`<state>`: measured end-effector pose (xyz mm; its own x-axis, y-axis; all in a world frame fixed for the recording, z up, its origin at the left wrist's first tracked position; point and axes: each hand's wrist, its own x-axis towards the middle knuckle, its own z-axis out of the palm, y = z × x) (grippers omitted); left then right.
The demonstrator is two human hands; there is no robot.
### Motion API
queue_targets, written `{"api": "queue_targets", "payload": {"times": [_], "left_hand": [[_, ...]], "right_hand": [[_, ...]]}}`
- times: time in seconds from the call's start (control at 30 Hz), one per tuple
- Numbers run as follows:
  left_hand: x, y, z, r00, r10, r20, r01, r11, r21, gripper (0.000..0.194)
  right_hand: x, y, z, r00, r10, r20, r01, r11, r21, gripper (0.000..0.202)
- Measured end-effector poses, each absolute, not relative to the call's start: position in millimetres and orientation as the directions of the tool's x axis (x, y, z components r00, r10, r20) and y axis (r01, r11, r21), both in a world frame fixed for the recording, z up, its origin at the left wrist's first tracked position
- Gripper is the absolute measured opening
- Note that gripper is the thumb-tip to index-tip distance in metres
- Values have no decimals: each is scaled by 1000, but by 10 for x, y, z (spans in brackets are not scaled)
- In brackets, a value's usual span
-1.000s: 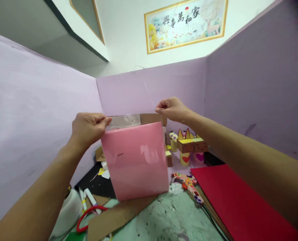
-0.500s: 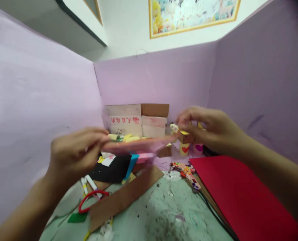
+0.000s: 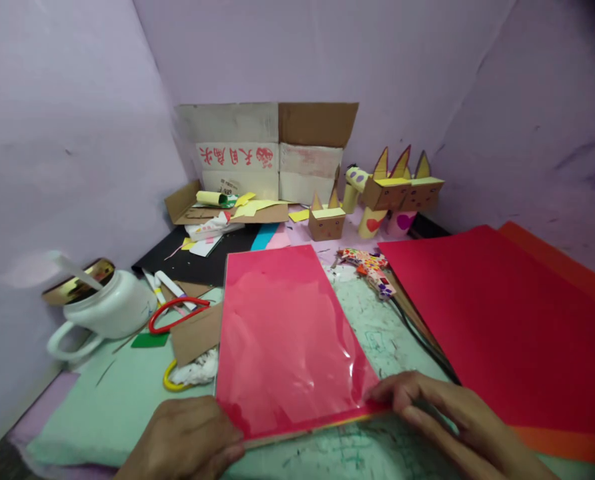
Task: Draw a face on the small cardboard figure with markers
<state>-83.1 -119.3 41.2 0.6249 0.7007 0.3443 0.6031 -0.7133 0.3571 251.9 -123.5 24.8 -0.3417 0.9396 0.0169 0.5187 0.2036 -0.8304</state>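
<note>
A glossy red packet of sheets [image 3: 287, 333] in a clear sleeve lies on the green-covered table, with a thin yellow edge showing along its near side. At its near left corner, my left hand [image 3: 187, 437] rests with fingers closed around the edge. The fingertips of my right hand [image 3: 427, 410] pinch the near right corner. Left of the packet, a brown cardboard strip [image 3: 196, 333] is partly covered by it.
Red-handled scissors [image 3: 177, 313] and a white mug [image 3: 110, 310] stand left. A floral glue gun [image 3: 367, 267] and large red sheets [image 3: 507, 320] lie right. Behind are small cardboard figures [image 3: 327, 223] and an open carton [image 3: 242, 180].
Both hands have moved down toward the near edge with the packet, which was held up in the air and now lies on the table. The view has tilted downward.
</note>
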Motion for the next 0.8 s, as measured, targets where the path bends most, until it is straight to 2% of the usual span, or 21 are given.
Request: {"api": "queue_targets", "payload": {"times": [0.07, 0.13, 0.2, 0.23, 0.3, 0.4, 0.47, 0.53, 0.6, 0.7, 0.73, 0.8], "left_hand": [[-819, -1193, 335, 569, 790, 228, 660, -605, 445, 36], [-777, -1211, 262, 438, 893, 106, 756, -430, 493, 34], [-728, -1236, 201, 231, 973, -13, 868, -200, 455, 18], [-708, -1249, 177, 129, 991, -48, 904, -97, 417, 17], [-690, -1269, 136, -8, 997, -78, 937, 35, 346, 28], [-711, -1289, 84, -29, 999, -33, 945, 38, 325, 23], [-734, -1297, 60, -13, 1000, 9, 947, 9, 320, 21], [-744, -1301, 51, -5, 1000, 20, 952, -1, 305, 20], [-736, -1300, 61, -5, 1000, 1, 959, 4, 284, 20], [-705, -1289, 107, -14, 998, -59, 972, 28, 233, 23], [-693, -1282, 127, -26, 996, -88, 976, 45, 212, 24], [-674, -1264, 168, -73, 985, -155, 979, 100, 177, 27]], "right_hand": [[2445, -1185, 191, -299, 954, 7, 551, 179, -815, 33], [2375, -1149, 106, -227, 973, 45, 614, 179, -769, 32], [2325, -1137, 1, -142, 980, 141, 714, 200, -671, 27], [2309, -1138, -52, -112, 974, 197, 769, 210, -603, 25], [2297, -1145, -140, -103, 945, 310, 853, 245, -462, 25], [2310, -1151, -167, -175, 888, 425, 923, 298, -242, 23], [2308, -1153, -100, -187, 862, 471, 965, 250, -76, 26], [2251, -1155, 2, -217, 829, 515, 970, 240, 22, 26], [2096, -1154, 81, -369, 749, 550, 908, 417, 42, 27], [1692, -1140, 71, -737, 469, 486, 572, 816, 80, 34], [1548, -1132, 36, -815, 360, 454, 450, 887, 105, 36], [1331, -1118, -45, -840, 347, 418, 426, 898, 109, 47]]}}
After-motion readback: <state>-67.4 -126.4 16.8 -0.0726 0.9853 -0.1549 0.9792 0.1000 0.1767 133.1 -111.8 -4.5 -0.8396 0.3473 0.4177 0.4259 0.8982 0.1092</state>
